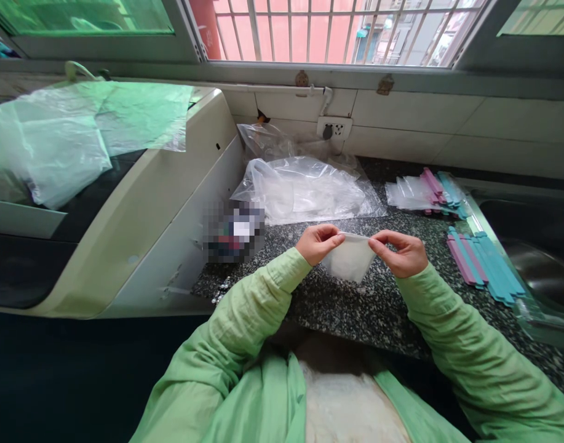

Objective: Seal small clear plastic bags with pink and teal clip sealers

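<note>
Above the speckled desk (355, 307): one small clear plastic bag (350, 258), top edge pinched by fingers of left hand (317, 243) and right hand (400, 252); coloured sticks (482, 264) nearby.

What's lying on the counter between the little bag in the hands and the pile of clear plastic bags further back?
Nothing: in the head view only bare speckled counter separates the small clear bag from the plastic bag pile.
</note>
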`<state>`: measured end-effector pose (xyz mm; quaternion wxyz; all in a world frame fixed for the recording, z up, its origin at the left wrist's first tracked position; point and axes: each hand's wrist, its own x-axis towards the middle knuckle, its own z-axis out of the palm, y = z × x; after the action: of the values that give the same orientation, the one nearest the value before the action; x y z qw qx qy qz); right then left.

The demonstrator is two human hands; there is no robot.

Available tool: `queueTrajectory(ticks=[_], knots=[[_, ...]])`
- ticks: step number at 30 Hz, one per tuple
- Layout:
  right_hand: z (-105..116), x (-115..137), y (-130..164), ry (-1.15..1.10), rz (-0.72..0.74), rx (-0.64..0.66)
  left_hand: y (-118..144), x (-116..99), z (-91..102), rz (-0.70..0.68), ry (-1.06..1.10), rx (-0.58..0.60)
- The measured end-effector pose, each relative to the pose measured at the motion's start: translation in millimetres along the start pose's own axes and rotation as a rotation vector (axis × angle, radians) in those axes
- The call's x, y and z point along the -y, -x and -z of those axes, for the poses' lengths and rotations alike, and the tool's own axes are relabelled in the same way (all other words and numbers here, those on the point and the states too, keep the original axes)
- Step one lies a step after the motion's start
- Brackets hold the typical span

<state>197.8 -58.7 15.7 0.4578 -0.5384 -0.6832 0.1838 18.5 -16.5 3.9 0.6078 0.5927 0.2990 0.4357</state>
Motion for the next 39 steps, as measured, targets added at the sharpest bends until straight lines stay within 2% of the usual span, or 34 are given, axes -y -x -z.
queueTrajectory(ticks=[7, 16, 28, 39], knots=[[1.7, -0.5, -0.6, 0.019, 0.017, 0.038, -0.7, 2.8, 1.5, -0.048, -0.037, -0.015], [4.5, -2.3, -2.2, 0.056, 0.057, 0.14, 0.6, 2.6, 0.1, -0.043, -0.053, 0.037], [0.2, -3.8, -1.7, 0.044, 0.116, 0.107, 0.6, 4.3, -0.6, -0.081, -0.095, 0.034], [3.2, -2.5, -1.8, 0.092, 0.068, 0.198, 0.5, 5.5, 0.7, -0.121, -0.16, -0.009]])
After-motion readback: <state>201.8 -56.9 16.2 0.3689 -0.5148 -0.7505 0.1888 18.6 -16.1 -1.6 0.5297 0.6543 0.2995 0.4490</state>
